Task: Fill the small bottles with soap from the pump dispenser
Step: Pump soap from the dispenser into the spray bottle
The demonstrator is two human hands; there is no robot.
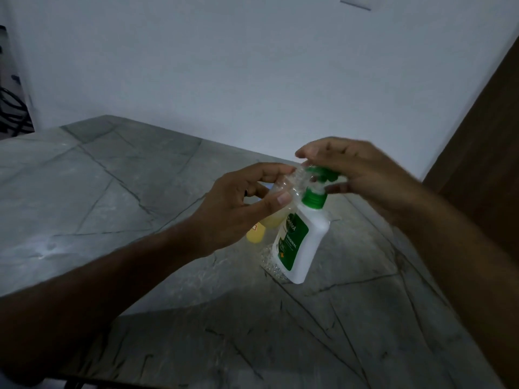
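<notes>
A white pump dispenser (306, 242) with a green label and green pump head (323, 172) stands tilted on the grey marble table (112, 197). My right hand (359, 169) rests on top of the pump head. My left hand (241, 203) holds a small clear bottle (286, 182) tipped on its side, its threaded mouth right at the pump's nozzle. Two small bottles with yellow liquid (261, 228) stand behind the dispenser, partly hidden by my left hand.
A clear, bumpy object (271, 263) lies on the table against the dispenser's left side. A white wall rises behind the table. A brown wooden panel (483, 153) stands at the right, and dark cables (11, 113) hang at the far left.
</notes>
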